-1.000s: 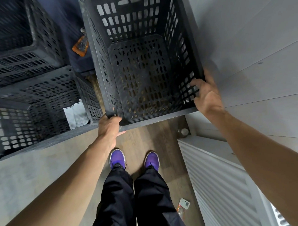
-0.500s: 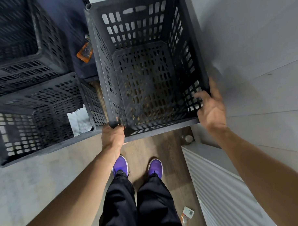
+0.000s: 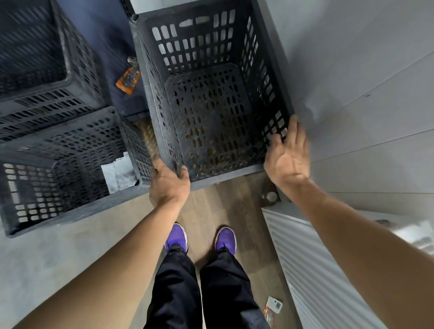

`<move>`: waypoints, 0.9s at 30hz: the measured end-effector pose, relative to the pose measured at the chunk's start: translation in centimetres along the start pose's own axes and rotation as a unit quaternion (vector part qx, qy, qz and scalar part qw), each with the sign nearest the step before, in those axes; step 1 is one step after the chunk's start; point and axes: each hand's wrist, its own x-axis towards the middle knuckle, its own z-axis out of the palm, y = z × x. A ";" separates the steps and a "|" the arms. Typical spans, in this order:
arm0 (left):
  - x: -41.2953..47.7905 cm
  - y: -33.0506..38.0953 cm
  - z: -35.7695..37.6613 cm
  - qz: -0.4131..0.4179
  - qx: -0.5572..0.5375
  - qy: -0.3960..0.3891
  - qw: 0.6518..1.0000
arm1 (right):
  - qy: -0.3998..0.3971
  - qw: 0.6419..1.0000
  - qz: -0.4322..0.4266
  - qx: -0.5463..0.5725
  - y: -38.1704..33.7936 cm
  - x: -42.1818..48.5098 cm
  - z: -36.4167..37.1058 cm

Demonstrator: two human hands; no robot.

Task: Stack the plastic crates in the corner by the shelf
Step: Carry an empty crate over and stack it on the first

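A tall dark perforated plastic crate [image 3: 206, 27] stands against the grey wall straight ahead, empty inside. My left hand [image 3: 168, 182] grips its near left corner rim. My right hand [image 3: 288, 154] hovers at the near right corner with the palm showing and fingers spread, off the rim. Left of it a second dark crate [image 3: 65, 214] sits lower, with a white label on its inner wall. A third crate [image 3: 36, 104] stands behind that one at the upper left.
A white ribbed radiator [image 3: 320, 271] runs along the wall at lower right. An orange bottle [image 3: 128, 80] lies on a dark blue surface between the crates. My purple shoes [image 3: 175, 237] stand on wood flooring, a small white device [image 3: 273, 305] beside them.
My right hand has let go of the crate's right corner and opened, palm turned up. The left hand has kept its grip on the left corner.
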 end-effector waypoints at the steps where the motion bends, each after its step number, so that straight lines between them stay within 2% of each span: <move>1: -0.6 0.1 0.1 0.017 0.008 0.006 1.000 | -0.003 1.000 -0.006 0.010 -0.2 -0.5 -0.1; 6: -2.5 0.1 0.9 0.157 0.101 0.082 0.979 | -0.034 0.997 -0.056 0.042 -0.7 -1.9 -0.2; 10: -3.6 0.3 2.4 0.248 0.173 0.053 0.952 | -0.054 0.993 -0.102 0.015 -1.2 -3.2 0.4; 14: -4.1 0.1 3.2 0.246 0.225 0.019 0.943 | -0.087 0.987 -0.133 -0.007 -1.0 -3.8 -0.1; 20: -4.0 0.2 2.9 0.245 0.245 -0.025 0.938 | -0.153 0.977 -0.148 0.000 -0.7 -3.5 -0.2; 27: -3.1 1.4 2.4 0.211 0.287 -0.134 0.925 | -0.151 0.976 -0.154 0.010 -0.5 -3.2 0.4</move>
